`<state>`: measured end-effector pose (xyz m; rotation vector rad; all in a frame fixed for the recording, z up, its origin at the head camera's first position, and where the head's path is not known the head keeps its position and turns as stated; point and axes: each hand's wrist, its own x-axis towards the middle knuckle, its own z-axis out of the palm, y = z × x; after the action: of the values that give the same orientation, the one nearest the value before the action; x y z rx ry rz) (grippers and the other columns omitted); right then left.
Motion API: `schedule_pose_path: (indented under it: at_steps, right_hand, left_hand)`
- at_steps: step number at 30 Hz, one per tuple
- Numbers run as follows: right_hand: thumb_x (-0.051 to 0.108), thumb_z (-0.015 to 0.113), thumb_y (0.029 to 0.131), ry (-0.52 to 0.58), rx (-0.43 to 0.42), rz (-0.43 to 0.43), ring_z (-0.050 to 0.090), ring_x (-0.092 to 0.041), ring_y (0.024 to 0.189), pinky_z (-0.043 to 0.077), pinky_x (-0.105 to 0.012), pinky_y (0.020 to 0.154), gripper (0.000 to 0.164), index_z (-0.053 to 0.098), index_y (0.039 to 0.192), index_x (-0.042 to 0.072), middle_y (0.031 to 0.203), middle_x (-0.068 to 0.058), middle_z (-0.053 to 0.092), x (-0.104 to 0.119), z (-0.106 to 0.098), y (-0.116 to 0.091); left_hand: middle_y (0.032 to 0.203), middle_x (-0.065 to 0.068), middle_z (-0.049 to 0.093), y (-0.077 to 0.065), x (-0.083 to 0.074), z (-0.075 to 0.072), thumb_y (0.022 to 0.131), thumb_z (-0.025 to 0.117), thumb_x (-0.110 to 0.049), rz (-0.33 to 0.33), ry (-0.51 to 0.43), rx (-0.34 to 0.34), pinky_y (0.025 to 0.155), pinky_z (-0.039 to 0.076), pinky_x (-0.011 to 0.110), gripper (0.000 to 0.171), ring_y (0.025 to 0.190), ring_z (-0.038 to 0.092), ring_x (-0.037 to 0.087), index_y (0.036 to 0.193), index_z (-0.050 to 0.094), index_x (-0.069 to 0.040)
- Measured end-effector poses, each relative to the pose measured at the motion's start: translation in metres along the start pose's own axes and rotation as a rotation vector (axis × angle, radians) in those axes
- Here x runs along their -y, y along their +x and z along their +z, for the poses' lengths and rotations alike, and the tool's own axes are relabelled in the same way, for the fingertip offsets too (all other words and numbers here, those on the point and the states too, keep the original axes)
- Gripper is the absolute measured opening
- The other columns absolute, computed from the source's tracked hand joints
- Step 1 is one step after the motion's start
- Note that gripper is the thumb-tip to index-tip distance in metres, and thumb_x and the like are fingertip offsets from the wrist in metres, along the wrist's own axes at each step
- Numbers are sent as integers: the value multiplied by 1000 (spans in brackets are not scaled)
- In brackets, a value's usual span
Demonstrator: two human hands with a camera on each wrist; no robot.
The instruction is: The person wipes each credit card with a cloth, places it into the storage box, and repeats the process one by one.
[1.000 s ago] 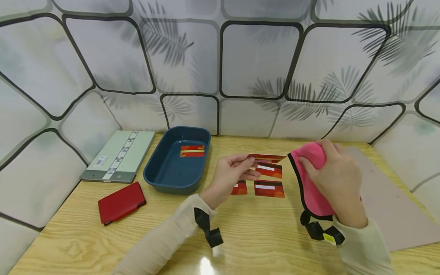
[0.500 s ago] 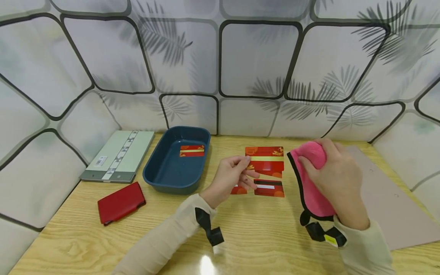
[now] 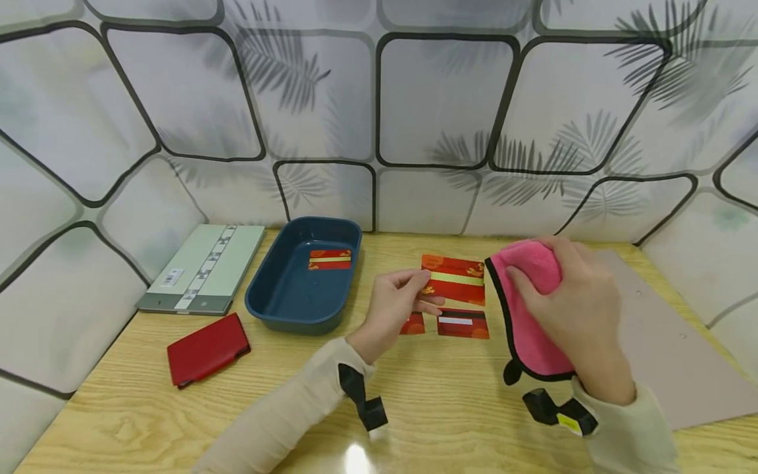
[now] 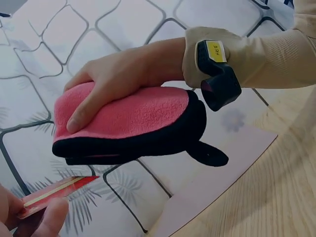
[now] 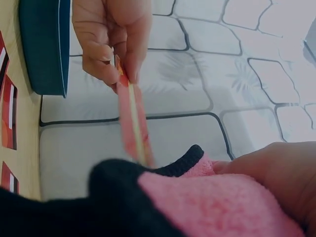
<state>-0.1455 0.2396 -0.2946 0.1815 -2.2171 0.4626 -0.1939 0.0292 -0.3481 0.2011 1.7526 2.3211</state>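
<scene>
My left hand [image 3: 393, 306] pinches a red card [image 3: 454, 280] with a yellow stripe by its left edge, thumb on the near face. The card is held above the table, its striped face toward the head camera. To its right, my right hand [image 3: 571, 309] grips a folded pink cloth [image 3: 533, 322] with black edging and a small black loop. The cloth's left corner comes right beside the card's right edge. In the left wrist view the cloth [image 4: 133, 116] hangs off the table. Below the held card lie a red card with a white strip [image 3: 463, 324] and another card [image 3: 413, 323], partly hidden by the left hand.
A blue tray [image 3: 260, 306] left of the hands has one red striped card [image 3: 330, 259] inside. Farther left are a pale green notebook [image 3: 198, 270] and a red wallet [image 3: 208, 350]. A flat greyish-pink board [image 3: 669, 355] lies at the right. A patterned wall [image 3: 447, 99] stands behind the table.
My left hand has turned the card from nearly edge-on to face the head camera, then lowered and tilted it slightly. The pink cloth has shifted a little left toward the card.
</scene>
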Motion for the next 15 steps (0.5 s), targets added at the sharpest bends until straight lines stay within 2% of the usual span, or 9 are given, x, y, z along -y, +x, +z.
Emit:
schedule_pose_path:
  at_steps: [6, 10, 15]
  right_hand:
    - [23, 78, 75, -18, 44, -9, 61, -42, 74, 47, -55, 56, 36, 63, 104, 7, 92, -20, 65, 6, 4, -3]
    - [21, 80, 74, -60, 90, 21, 61, -45, 73, 47, -58, 56, 38, 63, 107, 9, 93, -20, 64, 9, 7, -5]
    - [22, 80, 74, -109, 116, 34, 60, -45, 68, 48, -59, 53, 39, 63, 107, 10, 92, -21, 62, 11, 9, -7]
  left_hand:
    - [75, 6, 66, 0, 0, 2, 94, 58, 0, -10, -31, 31, 76, 59, 37, 45, 67, 72, 22, 138, 50, -3]
    - [69, 7, 63, 0, 2, 2, 93, 57, 4, -13, -28, 116, 75, 59, 41, 47, 73, 73, 28, 138, 50, -6]
    - [66, 9, 60, 0, 4, 2, 93, 55, 7, 26, 2, 206, 79, 57, 46, 50, 81, 71, 37, 140, 49, -8]
